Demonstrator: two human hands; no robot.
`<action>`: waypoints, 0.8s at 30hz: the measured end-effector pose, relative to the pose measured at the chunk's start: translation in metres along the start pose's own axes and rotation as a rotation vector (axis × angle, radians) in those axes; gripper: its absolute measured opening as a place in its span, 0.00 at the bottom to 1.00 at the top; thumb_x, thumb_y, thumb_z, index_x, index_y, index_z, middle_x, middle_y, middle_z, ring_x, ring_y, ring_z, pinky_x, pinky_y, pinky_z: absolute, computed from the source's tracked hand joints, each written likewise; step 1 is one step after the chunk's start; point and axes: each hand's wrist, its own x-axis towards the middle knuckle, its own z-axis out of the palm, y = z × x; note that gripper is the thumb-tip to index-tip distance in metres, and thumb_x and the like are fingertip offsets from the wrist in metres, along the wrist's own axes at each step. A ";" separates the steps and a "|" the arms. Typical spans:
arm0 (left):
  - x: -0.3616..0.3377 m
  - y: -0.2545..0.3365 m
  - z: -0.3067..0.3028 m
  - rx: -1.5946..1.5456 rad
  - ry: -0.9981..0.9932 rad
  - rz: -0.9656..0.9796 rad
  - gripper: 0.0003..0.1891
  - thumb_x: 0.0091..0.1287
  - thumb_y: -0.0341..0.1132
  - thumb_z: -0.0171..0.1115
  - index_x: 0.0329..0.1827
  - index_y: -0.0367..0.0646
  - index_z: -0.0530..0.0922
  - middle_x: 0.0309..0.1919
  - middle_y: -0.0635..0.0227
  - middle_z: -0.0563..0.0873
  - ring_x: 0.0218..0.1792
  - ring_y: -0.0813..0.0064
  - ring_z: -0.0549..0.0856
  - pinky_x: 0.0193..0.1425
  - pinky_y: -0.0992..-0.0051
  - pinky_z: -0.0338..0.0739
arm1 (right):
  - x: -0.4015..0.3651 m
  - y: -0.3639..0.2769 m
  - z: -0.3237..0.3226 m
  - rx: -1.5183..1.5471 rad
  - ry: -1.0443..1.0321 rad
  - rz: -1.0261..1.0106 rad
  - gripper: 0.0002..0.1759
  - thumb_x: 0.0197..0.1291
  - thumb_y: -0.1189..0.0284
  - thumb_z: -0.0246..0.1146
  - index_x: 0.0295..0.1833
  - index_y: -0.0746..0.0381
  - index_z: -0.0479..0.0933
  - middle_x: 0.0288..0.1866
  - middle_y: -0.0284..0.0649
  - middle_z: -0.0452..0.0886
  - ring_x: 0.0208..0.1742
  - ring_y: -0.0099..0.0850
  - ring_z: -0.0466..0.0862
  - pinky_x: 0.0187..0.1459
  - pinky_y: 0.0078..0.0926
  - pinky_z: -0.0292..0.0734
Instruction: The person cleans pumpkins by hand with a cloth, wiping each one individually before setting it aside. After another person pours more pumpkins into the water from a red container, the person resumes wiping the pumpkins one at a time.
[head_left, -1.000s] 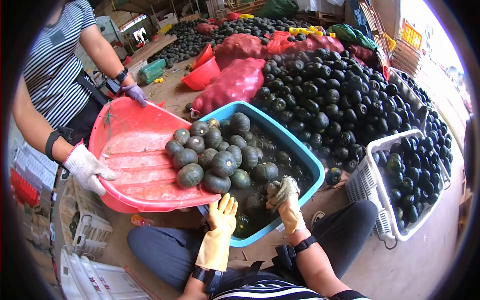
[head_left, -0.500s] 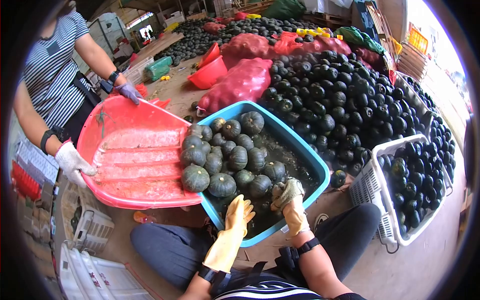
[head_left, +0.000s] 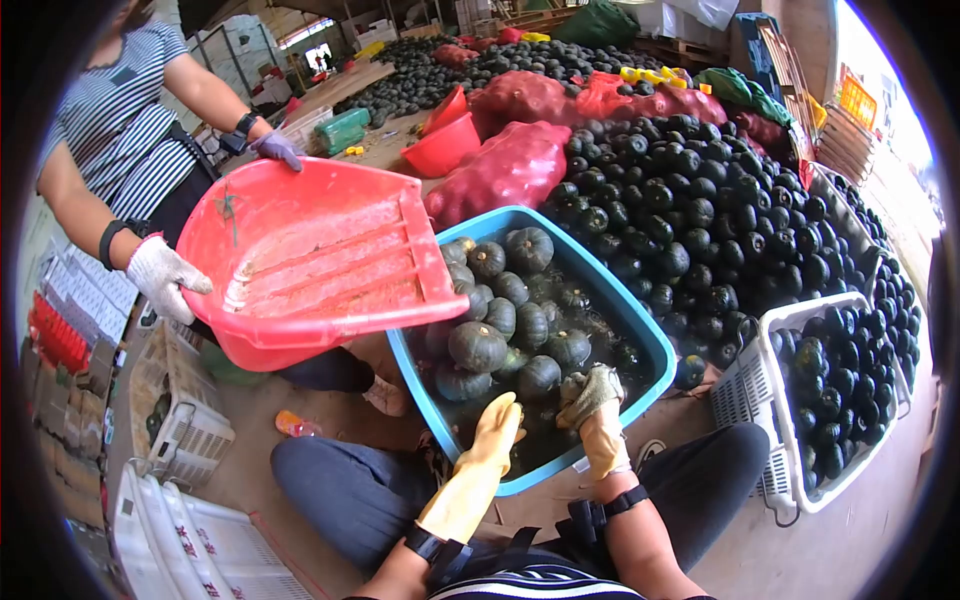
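Observation:
My left hand (head_left: 492, 434), in a yellow rubber glove, is held with its fingers stretched out over the near side of a blue tub (head_left: 655, 345). Dark water and several dark green pumpkins (head_left: 477, 346) fill the tub. To its right, my right hand (head_left: 592, 402) has a grey-green, worn cloth covering over its yellow glove. Its fingers curl down close to the water, and whatever they may hold is hidden. At the tub's left side, a co-worker's gloved hands hold a tilted red basin (head_left: 330, 230), its lip above the tub's left rim.
A large heap of dark green pumpkins (head_left: 700, 220) lies beyond the tub, beside red mesh sacks (head_left: 500, 175). On the right stands a white crate (head_left: 745, 400) of pumpkins. More crates (head_left: 190, 430) sit at left, and another red basin (head_left: 445, 145) stands behind.
The co-worker has lifted the red basin off the pumpkins, and it looks emptied. The pumpkins have settled lower in the tub. My hands stay in about the same place over the tub.

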 end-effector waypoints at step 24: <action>0.031 0.178 0.066 1.304 -0.847 0.654 0.14 0.74 0.44 0.55 0.50 0.45 0.80 0.36 0.55 0.86 0.36 0.59 0.85 0.41 0.59 0.78 | -0.045 -0.049 0.059 0.290 0.211 0.062 0.09 0.74 0.65 0.60 0.37 0.51 0.74 0.32 0.33 0.79 0.30 0.30 0.81 0.31 0.29 0.77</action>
